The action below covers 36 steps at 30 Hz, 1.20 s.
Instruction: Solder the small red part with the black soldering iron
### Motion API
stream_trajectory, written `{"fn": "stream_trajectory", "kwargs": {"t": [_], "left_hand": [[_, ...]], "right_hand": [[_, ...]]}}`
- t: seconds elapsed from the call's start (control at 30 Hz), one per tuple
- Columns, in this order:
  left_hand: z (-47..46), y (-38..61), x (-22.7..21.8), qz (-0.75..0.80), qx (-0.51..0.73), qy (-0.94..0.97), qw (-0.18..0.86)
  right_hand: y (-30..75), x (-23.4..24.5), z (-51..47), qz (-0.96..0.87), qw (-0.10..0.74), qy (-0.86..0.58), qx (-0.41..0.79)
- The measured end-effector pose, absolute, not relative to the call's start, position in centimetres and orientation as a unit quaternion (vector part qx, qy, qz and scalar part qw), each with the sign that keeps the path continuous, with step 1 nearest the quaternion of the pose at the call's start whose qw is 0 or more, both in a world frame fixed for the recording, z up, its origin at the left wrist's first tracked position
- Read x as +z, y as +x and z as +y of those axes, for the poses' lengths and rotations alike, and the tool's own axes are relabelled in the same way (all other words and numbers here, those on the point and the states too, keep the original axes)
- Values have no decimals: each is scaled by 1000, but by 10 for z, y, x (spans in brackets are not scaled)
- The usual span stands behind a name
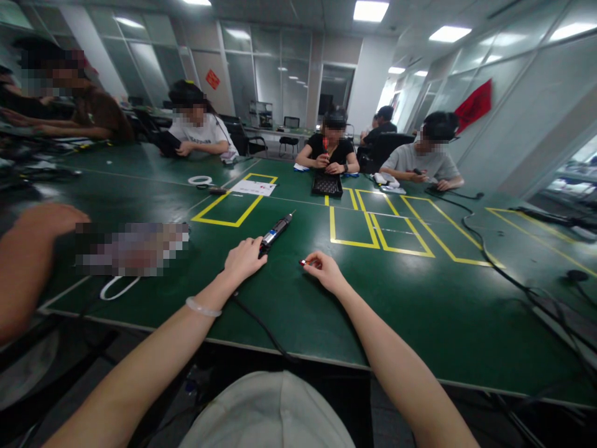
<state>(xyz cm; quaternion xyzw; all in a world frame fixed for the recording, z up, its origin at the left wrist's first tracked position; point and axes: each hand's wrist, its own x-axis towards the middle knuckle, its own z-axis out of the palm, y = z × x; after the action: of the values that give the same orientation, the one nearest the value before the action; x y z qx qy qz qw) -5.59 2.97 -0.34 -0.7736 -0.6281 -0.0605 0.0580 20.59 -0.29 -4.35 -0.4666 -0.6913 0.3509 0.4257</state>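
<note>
My left hand is wrapped round the rear of a black and silver electric screwdriver. The tool lies low over the green table, its thin tip pointing away to the upper right. To the right of it, the fingers of my right hand are closed in a pinch. Between thumb and forefinger a small red piece with a pale end sticks out; its kind is too small to make out. The two hands are apart, with bare tabletop between them.
Yellow tape outlines mark the tabletop. Farther off are a white sheet, a white ring-shaped roll and a black tray. A black cable runs off the front edge. A neighbour's arm reaches in at left; several people sit opposite.
</note>
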Motion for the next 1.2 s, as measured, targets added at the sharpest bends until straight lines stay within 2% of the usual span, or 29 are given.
{"fn": "stream_trajectory", "kwargs": {"t": [0.33, 0.7, 1.2], "left_hand": [[1, -13, -9, -530, -83, -844, 15], [-11, 3, -8, -506, -80, -859, -23], [-9, -2, -13, -486, -91, -869, -11]], "right_hand": [[196, -38, -11, -748, 414, -431, 288], [185, -36, -20, -822, 330, -441, 143], [185, -36, -20, -830, 313, -442, 131]]}}
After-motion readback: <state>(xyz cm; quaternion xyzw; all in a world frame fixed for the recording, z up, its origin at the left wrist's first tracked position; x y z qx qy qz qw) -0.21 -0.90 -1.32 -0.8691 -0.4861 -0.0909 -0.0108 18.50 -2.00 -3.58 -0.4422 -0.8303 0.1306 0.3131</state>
